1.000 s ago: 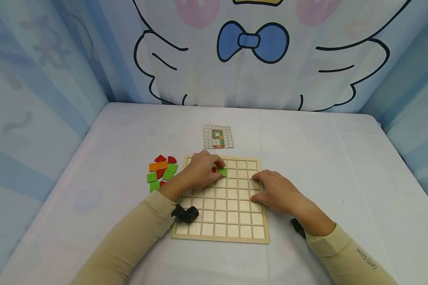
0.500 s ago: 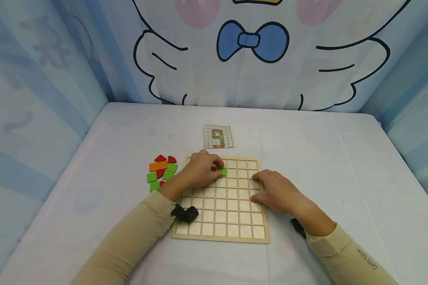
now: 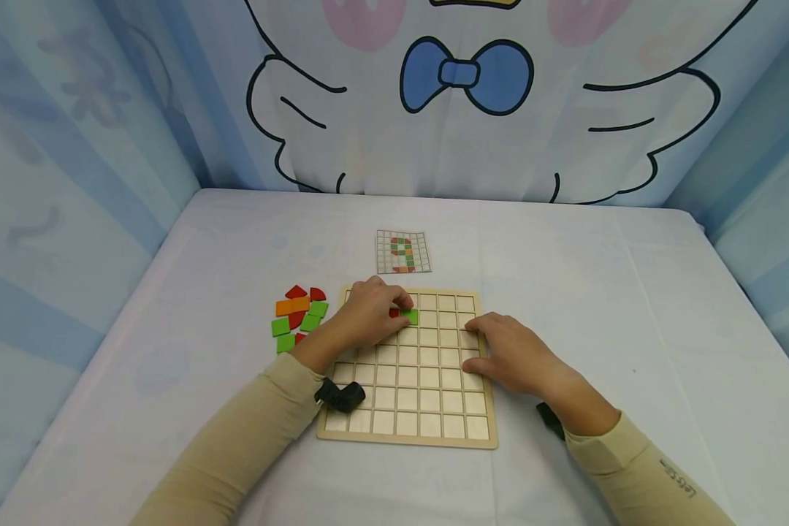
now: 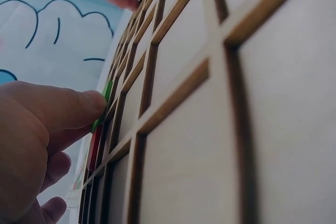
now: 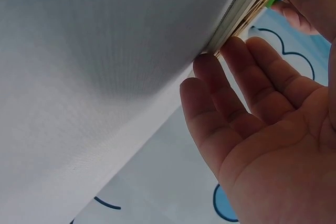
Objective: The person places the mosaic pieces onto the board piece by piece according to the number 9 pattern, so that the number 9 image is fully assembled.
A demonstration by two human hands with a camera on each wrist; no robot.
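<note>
In the head view my left hand (image 3: pixel 371 314) reaches over the upper part of a wooden grid board (image 3: pixel 408 431). Its thumb and index finger pinch a green square tile (image 3: pixel 409 317), seen edge-on as a green tile (image 4: pixel 107 94) in the left wrist view. Just left of it a red tile (image 3: pixel 394 313) sits on the board, partly hidden by the fingers. My right hand (image 3: pixel 516 354) rests at the board's right side, thumb over the border. In the right wrist view, this right hand (image 5: pixel 262 114) shows loosely extended fingers, with fingertips at the board's edge.
Left of the board lies a loose group of red, orange and green tiles (image 3: pixel 300 304), partly behind the left forearm. Beyond the board is a small pattern card (image 3: pixel 384 252) with a coloured figure on a grid. A white cloth covers the table (image 3: pixel 631 292), with a printed curtain (image 3: pixel 460 146) behind.
</note>
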